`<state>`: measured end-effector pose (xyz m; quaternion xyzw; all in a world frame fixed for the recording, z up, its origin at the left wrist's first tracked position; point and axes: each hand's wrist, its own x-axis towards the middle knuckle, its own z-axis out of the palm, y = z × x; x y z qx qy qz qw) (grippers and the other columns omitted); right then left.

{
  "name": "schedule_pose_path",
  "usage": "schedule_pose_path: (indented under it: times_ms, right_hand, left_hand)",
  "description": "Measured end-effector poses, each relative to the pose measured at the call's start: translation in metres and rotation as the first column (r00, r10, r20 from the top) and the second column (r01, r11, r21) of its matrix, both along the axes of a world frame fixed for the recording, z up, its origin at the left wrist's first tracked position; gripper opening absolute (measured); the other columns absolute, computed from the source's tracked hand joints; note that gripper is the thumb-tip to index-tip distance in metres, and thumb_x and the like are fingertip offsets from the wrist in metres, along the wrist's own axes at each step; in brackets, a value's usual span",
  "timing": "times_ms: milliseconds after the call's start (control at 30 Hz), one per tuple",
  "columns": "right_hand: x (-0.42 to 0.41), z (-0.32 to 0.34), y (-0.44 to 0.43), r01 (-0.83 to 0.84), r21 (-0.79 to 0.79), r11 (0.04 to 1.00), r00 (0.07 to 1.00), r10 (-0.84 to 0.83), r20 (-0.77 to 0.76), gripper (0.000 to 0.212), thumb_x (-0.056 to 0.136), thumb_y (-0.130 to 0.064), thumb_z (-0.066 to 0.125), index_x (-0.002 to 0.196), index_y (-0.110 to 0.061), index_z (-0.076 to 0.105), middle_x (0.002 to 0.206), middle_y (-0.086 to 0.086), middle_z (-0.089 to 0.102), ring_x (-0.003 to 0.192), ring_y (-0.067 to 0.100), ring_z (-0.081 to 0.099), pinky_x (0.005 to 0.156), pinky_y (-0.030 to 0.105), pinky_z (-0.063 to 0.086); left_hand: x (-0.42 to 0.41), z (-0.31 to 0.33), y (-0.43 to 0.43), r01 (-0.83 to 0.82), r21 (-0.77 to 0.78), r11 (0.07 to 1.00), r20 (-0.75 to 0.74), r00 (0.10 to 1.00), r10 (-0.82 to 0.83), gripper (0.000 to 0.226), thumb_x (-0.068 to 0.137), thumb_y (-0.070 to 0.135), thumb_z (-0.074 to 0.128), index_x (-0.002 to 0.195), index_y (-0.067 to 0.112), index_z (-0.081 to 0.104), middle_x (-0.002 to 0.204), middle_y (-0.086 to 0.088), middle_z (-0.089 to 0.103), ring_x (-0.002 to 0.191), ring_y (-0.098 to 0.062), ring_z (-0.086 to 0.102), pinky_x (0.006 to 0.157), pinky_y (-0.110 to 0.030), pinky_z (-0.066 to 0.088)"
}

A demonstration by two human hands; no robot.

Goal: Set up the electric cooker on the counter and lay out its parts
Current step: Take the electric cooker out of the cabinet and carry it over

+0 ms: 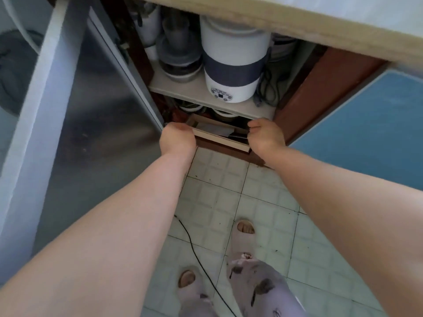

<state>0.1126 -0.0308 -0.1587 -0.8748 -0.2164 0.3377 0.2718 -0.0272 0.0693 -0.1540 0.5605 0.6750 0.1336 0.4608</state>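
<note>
At mid-frame the left hand and right hand each curl around one end of a shallow box below the cabinet shelf. The white cooker stands on that shelf, upper centre.

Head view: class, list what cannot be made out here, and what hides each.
All in the head view.
1. Contents of the box: mostly hidden by the shelf above, the left hand and the right hand.
2. Top of the white appliance: cut off by the counter edge.
3. Markings on its control panel: too small and blurred to read.
</note>
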Motion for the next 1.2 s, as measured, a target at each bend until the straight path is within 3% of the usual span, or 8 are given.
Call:
schedule_pose_path:
  times_ms: [267,467,567,733,900,1000,1067,1200]
  right_hand:
    - [0.028,-0.083,0.036,0.063,0.233,0.971,0.982,-0.102,0.161,0.045,0.087,0.001,0.041,0.126,-0.014,0.057,0.129,0.005,0.061,0.118,0.019,0.056,0.091,0.015,0.037]
    - [0.063,-0.089,0.081,0.016,0.328,0.944,0.852,-0.185,0.490,0.057,0.079,-0.003,0.052,0.135,-0.012,0.045,0.141,0.012,0.042,0.130,0.029,0.039,0.103,0.032,0.033]
    - [0.080,-0.096,0.090,0.085,0.302,0.950,0.796,-0.247,0.553,0.081,0.075,-0.006,0.063,0.146,-0.009,0.024,0.155,0.012,0.019,0.142,0.029,0.022,0.112,0.034,0.025]
    - [0.104,-0.113,0.100,0.226,0.170,0.959,0.867,-0.277,0.414,0.106,0.081,-0.016,0.068,0.150,-0.004,-0.011,0.159,0.020,-0.008,0.148,0.033,-0.001,0.120,0.040,0.008]
    - [0.114,-0.115,0.114,0.306,0.020,0.952,0.870,-0.288,0.400,0.079,0.097,-0.018,0.046,0.150,0.001,-0.010,0.159,0.025,-0.001,0.148,0.038,0.005,0.118,0.047,0.012]
    - [0.118,-0.113,0.113,0.183,-0.140,0.973,0.889,-0.103,0.446,0.075,0.097,-0.015,0.045,0.148,0.008,-0.004,0.155,0.031,0.009,0.143,0.042,0.020,0.114,0.049,0.026]
    - [0.113,-0.110,0.110,0.062,-0.198,0.978,0.898,0.032,0.438,0.062,0.096,-0.015,0.044,0.148,0.005,0.017,0.154,0.026,0.021,0.140,0.039,0.030,0.112,0.043,0.033]
    - [0.096,-0.107,0.093,-0.015,-0.223,0.975,0.897,0.112,0.427,0.053,0.097,-0.017,0.041,0.145,0.003,0.029,0.154,0.019,0.028,0.142,0.032,0.029,0.114,0.038,0.031]
  left_hand:
    - [0.037,-0.088,0.055,-0.107,0.225,0.968,0.195,0.979,0.063,0.018,0.088,0.008,0.055,0.101,0.014,0.066,0.107,-0.005,0.070,0.103,-0.024,0.063,0.096,-0.037,0.051]
    - [0.088,-0.105,0.102,-0.087,0.329,0.940,0.198,0.980,0.022,0.026,0.089,0.011,0.059,0.111,0.002,0.068,0.118,-0.017,0.068,0.114,-0.031,0.062,0.094,-0.030,0.048]
    - [0.105,-0.113,0.113,-0.132,0.427,0.895,0.293,0.956,0.001,0.025,0.087,0.006,0.058,0.109,0.000,0.067,0.117,-0.017,0.069,0.112,-0.030,0.062,0.091,-0.029,0.047]
    - [0.113,-0.118,0.113,-0.188,0.521,0.832,0.421,0.905,-0.059,0.024,0.086,-0.001,0.049,0.106,0.001,0.063,0.095,-0.008,0.068,0.091,-0.020,0.060,0.081,-0.024,0.045]
    - [0.106,-0.119,0.114,-0.118,0.527,0.842,0.401,0.908,-0.123,0.024,0.086,-0.002,0.046,0.103,0.001,0.062,0.089,-0.008,0.067,0.091,-0.022,0.062,0.080,-0.020,0.041]
    - [0.104,-0.120,0.117,-0.086,0.516,0.852,0.380,0.915,-0.138,0.022,0.087,0.001,0.049,0.103,0.002,0.063,0.100,-0.014,0.072,0.099,-0.027,0.065,0.082,-0.023,0.044]
    - [0.103,-0.122,0.113,-0.055,0.510,0.858,0.361,0.920,-0.156,0.020,0.089,0.004,0.051,0.105,0.003,0.063,0.103,-0.012,0.071,0.099,-0.024,0.063,0.079,-0.020,0.041]
    - [0.103,-0.127,0.097,-0.006,0.497,0.868,0.349,0.917,-0.194,0.014,0.090,0.007,0.055,0.099,0.007,0.065,0.097,-0.009,0.067,0.089,-0.019,0.057,0.076,-0.021,0.040]
